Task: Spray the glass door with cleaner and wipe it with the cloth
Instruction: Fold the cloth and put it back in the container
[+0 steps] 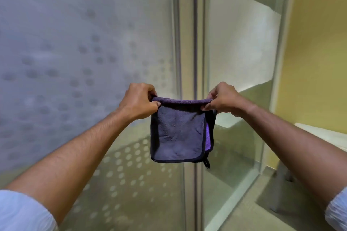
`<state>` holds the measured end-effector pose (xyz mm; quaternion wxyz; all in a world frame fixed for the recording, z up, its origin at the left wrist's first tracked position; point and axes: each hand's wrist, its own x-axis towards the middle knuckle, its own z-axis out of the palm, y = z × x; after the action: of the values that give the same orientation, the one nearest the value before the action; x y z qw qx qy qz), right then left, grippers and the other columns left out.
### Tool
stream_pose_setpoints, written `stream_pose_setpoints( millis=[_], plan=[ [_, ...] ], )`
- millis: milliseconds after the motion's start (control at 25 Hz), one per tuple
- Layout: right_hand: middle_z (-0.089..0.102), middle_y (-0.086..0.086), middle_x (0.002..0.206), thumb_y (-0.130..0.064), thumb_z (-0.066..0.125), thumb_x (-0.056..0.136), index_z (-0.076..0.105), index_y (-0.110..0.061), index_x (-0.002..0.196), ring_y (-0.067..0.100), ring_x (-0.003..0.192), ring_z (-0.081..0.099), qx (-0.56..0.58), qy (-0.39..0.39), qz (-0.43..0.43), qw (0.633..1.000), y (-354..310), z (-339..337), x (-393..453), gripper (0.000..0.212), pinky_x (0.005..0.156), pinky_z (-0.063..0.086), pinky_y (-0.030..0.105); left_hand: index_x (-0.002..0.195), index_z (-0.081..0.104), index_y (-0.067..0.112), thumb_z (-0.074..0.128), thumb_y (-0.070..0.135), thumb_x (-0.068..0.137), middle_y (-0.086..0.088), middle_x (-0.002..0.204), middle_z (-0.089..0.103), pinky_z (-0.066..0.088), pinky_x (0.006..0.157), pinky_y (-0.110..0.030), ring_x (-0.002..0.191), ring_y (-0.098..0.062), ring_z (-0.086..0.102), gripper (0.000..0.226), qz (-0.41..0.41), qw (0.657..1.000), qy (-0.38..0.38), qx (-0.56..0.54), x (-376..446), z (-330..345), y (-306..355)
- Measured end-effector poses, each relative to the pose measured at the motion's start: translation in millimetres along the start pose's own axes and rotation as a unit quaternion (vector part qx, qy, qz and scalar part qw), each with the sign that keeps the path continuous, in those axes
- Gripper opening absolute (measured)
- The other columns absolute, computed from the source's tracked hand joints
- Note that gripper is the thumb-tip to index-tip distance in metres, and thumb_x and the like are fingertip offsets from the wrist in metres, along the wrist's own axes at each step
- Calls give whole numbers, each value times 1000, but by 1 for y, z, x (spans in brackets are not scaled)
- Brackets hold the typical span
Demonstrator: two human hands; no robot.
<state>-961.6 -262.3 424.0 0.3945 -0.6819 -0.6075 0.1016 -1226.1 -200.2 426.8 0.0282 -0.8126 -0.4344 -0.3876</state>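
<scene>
Purple cloth (178,133) held up folded in front of the glass door (90,47), stretched flat between both hands at its top edge. Left hand (139,102) closed in a pinch on the top left corner, thumb on the near face and fingers curled over the far side of the folded edge. Right hand (221,99) closed likewise on the top right corner, thumb and fingertips pressing the fabric between them. Top edge drawn nearly level from hand to hand; rest of the cloth hanging straight down below both hands, apart from the glass as far as can be told. Dark binding along the cloth's border; brighter purple inner layer showing at the right edge; small black hanging loop (206,163) dangling at the lower right corner. Both forearms bare, extended forward, light blue sleeves (24,212) rolled near the elbows. Left pane frosted with a pattern of dots, clear lower down; metal frame post (189,43) directly behind the cloth, between the left pane and a plainer right pane (242,43). Yellow wall (319,43) at far right, pale ledge (323,135) below it. Spray cleaner out of view.
</scene>
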Motion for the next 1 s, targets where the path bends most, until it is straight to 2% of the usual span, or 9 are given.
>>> stream_pose_setpoints(
  millis=[120, 240, 400, 600, 680, 760, 1000],
  plan=[
    [65, 6, 54, -8, 91, 61, 74, -3, 65, 16, 50, 59, -4, -11, 30, 999, 62, -42, -8, 19, 56, 58, 32, 69, 67, 23, 76, 24, 68, 11, 55, 58, 34, 49, -18, 55, -4, 54, 9, 15, 999, -32, -20, 10, 60, 49],
    [66, 12, 64, -4, 86, 67, 72, 4, 75, 19, 59, 62, -17, -53, 72, 996, 116, -84, -18, 18, 66, 61, 37, 67, 64, 24, 77, 24, 67, 11, 53, 57, 34, 48, -18, 53, -5, 54, 12, 33, 996, -66, -45, 17, 112, 97],
    [66, 12, 75, 3, 76, 75, 66, -6, 82, 21, 68, 62, -25, -84, 116, 989, 175, -131, -38, 15, 66, 61, 37, 63, 63, 26, 77, 25, 66, 12, 51, 57, 33, 46, -17, 52, -2, 54, 14, 67, 989, -104, -77, 28, 173, 157],
    [61, 7, 63, 6, 71, 76, 69, -7, 76, 18, 62, 57, -7, -95, 177, 980, 238, -178, -57, 14, 67, 57, 35, 65, 66, 26, 76, 24, 65, 10, 53, 60, 35, 48, -17, 52, -6, 55, 10, 107, 976, -143, -127, 48, 235, 219],
    [64, 8, 68, 8, 68, 78, 71, 0, 86, 17, 65, 60, 9, -108, 219, 970, 261, -192, -64, 12, 74, 58, 36, 65, 67, 25, 76, 22, 65, 9, 54, 61, 37, 48, -18, 51, -6, 55, 9, 127, 968, -156, -150, 57, 257, 241],
    [66, 14, 80, 9, 65, 80, 68, 8, 98, 20, 72, 63, 25, -113, 253, 960, 284, -203, -68, 19, 80, 58, 38, 67, 69, 24, 76, 21, 65, 9, 55, 61, 37, 47, -19, 51, -5, 55, 8, 147, 960, -167, -167, 67, 281, 262],
    [70, 6, 77, 7, 60, 82, 75, -3, 88, 17, 74, 63, 28, -107, 289, 951, 336, -240, -50, 18, 70, 56, 28, 72, 72, 19, 77, 21, 67, 7, 59, 64, 47, 50, -24, 58, -13, 61, 8, 201, 938, -188, -209, 113, 353, 309]
  ],
)
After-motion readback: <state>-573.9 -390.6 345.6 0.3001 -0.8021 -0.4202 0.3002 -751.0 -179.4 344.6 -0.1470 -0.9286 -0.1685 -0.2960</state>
